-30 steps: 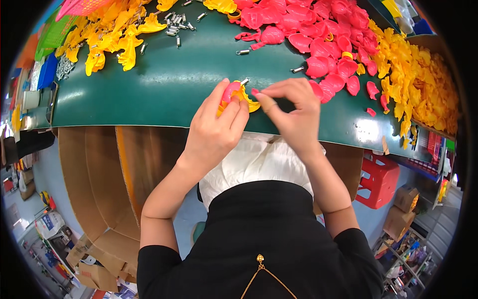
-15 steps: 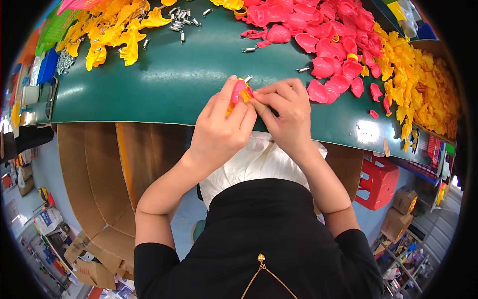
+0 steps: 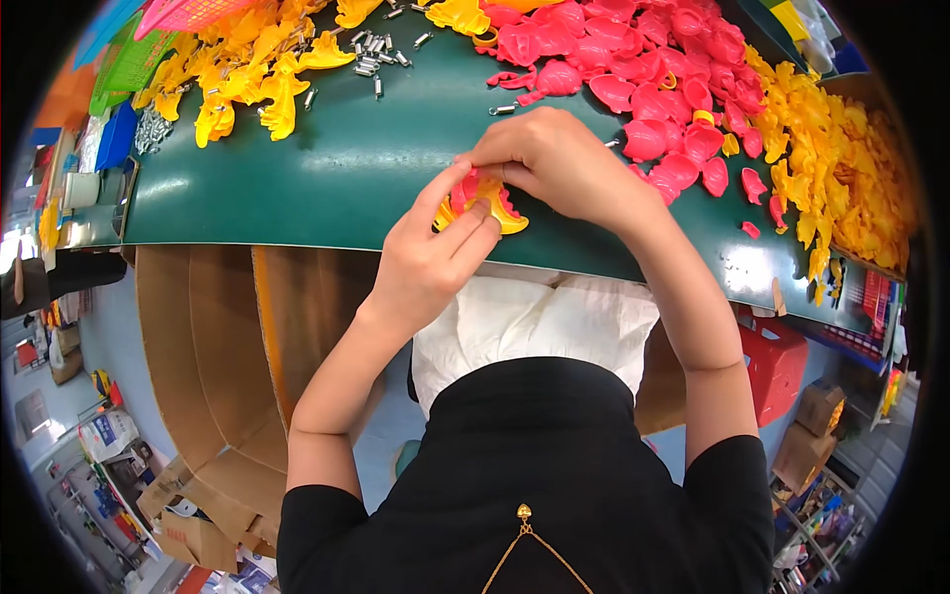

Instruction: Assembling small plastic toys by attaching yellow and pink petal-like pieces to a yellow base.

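Note:
Close above the table's near edge, my left hand (image 3: 433,247) is closed on a yellow-and-pink plastic part (image 3: 511,224). A curved yellow edge and a toothed-looking pink piece show past its fingers. My right hand (image 3: 569,163) reaches over the far side of the part with thumb and fingers pinched together, meeting my left index fingertip. Whatever lies in that pinch is hidden. Pink plastic shells (image 3: 648,139) lie heaped just beyond my right hand, and a small metal spring (image 3: 503,110) rests on the green table (image 3: 247,193) past its knuckles.
Yellow plastic pieces (image 3: 282,89) pile up at the far left, beside loose metal springs (image 3: 371,54). More yellow pieces (image 3: 841,178) fill the right end and a carton there. A large open cardboard box (image 3: 213,346) stands below the table's front edge; a red stool (image 3: 777,366) is at right.
My right hand has swung from the right side of the part over to its far side. The part has turned, showing more yellow, and the spring that stuck out of it is hidden.

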